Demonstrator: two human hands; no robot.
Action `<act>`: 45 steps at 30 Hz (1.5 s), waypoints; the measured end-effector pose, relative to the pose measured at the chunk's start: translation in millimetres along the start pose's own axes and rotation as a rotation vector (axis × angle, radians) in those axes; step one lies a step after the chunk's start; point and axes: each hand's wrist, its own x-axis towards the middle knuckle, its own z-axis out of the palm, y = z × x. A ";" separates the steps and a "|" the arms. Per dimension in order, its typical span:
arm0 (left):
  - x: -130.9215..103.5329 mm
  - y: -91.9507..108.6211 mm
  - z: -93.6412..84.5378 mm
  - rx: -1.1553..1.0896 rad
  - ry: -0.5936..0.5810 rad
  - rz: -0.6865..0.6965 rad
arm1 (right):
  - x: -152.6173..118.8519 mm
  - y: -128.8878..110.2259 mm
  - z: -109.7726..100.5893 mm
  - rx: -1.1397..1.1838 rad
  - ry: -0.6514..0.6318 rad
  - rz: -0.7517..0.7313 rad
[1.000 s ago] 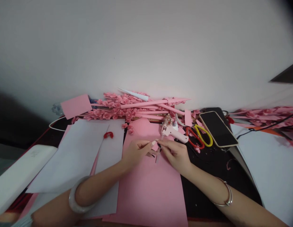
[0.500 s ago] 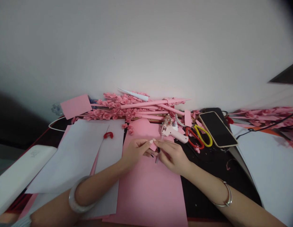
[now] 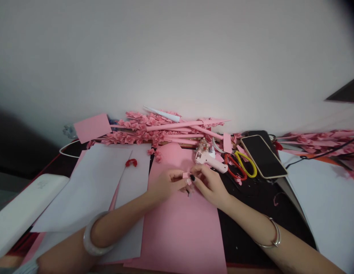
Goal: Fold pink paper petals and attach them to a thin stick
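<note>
Over a large pink paper sheet (image 3: 182,234), my left hand (image 3: 165,185) and my right hand (image 3: 211,186) meet at a small piece of pink paper (image 3: 185,175). My left thumb and fingers pinch its left side. The right thumb and index finger close on its right side, partly hiding it. A thin greyish end (image 3: 189,193) shows just below the fingers; what it belongs to cannot be made out. Just beyond my right hand lies a pale pink glue gun (image 3: 211,160), its nozzle end crusted. Small pink paper flowers (image 3: 157,155) rest at the sheet's far edge.
White sheets (image 3: 88,190) and a long white box-like object (image 3: 28,209) lie left. Bundled pink paper flowers (image 3: 142,131) line the wall. Red-handled (image 3: 236,167) and yellow-handled tools (image 3: 247,164) and a phone (image 3: 264,156) lie right. More white paper (image 3: 331,201) is far right.
My fingers have shifted their grip on the small pink paper. The right thumb has come up onto it, and the paper now looks turned and narrower. Surrounding things stay put.
</note>
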 end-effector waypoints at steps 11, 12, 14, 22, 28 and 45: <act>-4.8 4.9 4.3 0.034 -0.185 -0.109 | 4.3 3.3 -0.3 0.116 -0.126 0.095; -4.9 5.5 4.3 0.025 -0.187 -0.107 | 3.7 3.4 -0.2 0.110 -0.102 0.101; -4.5 5.9 4.2 0.012 -0.192 -0.093 | 2.7 2.9 -0.2 0.102 -0.046 0.100; -1.8 1.9 3.6 0.039 -0.194 -0.071 | 2.3 -0.3 4.6 0.264 -0.020 0.040; -1.1 4.3 4.4 0.061 -0.175 -0.099 | 0.7 2.9 10.3 0.505 0.048 0.195; 1.1 4.8 -0.7 -0.003 -0.143 -0.069 | 2.2 -2.8 -3.9 0.229 -0.006 -0.028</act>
